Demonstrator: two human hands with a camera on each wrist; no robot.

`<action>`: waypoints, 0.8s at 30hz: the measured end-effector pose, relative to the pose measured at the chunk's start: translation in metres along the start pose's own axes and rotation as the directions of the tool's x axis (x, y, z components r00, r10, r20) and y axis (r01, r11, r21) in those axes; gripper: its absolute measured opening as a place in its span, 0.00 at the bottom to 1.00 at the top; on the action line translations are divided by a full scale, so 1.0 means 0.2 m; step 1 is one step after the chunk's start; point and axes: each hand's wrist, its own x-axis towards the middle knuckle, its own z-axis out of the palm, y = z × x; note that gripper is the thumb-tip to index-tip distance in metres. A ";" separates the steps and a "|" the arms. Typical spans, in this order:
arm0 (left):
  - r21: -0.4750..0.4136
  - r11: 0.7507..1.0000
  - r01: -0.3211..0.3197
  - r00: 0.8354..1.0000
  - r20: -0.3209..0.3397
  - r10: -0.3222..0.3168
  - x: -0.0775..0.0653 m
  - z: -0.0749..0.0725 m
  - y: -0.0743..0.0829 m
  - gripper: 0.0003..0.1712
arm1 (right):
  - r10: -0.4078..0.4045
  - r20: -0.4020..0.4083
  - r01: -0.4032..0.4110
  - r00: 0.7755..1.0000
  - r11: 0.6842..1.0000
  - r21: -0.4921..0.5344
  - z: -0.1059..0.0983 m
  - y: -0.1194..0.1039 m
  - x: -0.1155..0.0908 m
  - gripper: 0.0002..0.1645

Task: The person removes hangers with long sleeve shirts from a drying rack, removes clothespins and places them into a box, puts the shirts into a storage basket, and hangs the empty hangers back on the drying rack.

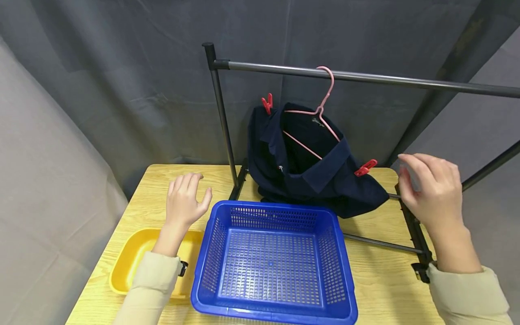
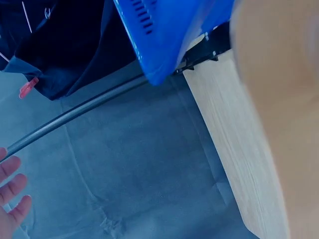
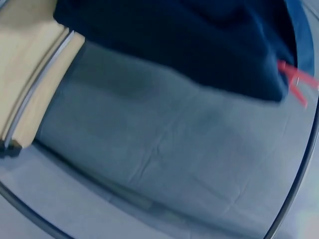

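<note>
A dark navy collared shirt (image 1: pixel 298 180) hangs on a pink hanger (image 1: pixel 328 90), hooked over the metal rail. Two red clothespins stand at its shoulders, one at the left (image 1: pixel 267 104) and one at the right (image 1: pixel 365 168). My left hand (image 1: pixel 184 198) is raised over the table between the yellow basin and the blue basket, holding nothing; its fingers are loosely bent with the thumb apart. To the right of the shirt, my right hand (image 1: pixel 434 189) is lifted near the right clothespin, its fingers loosely curled and without contact with it. Fingers (image 2: pixel 14 189) show at the left wrist view's edge.
A blue perforated basket (image 1: pixel 345 271) stands at the table's front middle. Left of it lies a yellow basin (image 1: pixel 122 266), partly hidden by the left forearm. The garment rack's rail (image 1: pixel 264 68) crosses above the wooden table (image 1: pixel 382 266), with black feet on both sides.
</note>
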 end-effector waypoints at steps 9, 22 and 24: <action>0.001 0.999 -0.032 0.997 -0.074 0.032 0.15 0.13 -0.08 0.15 | 0.062 0.149 -0.042 0.987 0.990 -0.132 -0.01 0.20 0.11 0.13; 0.057 0.998 -0.005 1.000 -0.002 0.005 0.30 0.34 -0.14 0.13 | 0.051 0.259 -0.006 0.965 0.985 -0.171 0.13 0.40 0.23 0.16; 0.067 0.998 0.013 0.999 0.034 -0.015 0.31 0.36 -0.15 0.13 | 0.067 0.246 -0.023 0.967 0.983 -0.180 0.14 0.43 0.24 0.16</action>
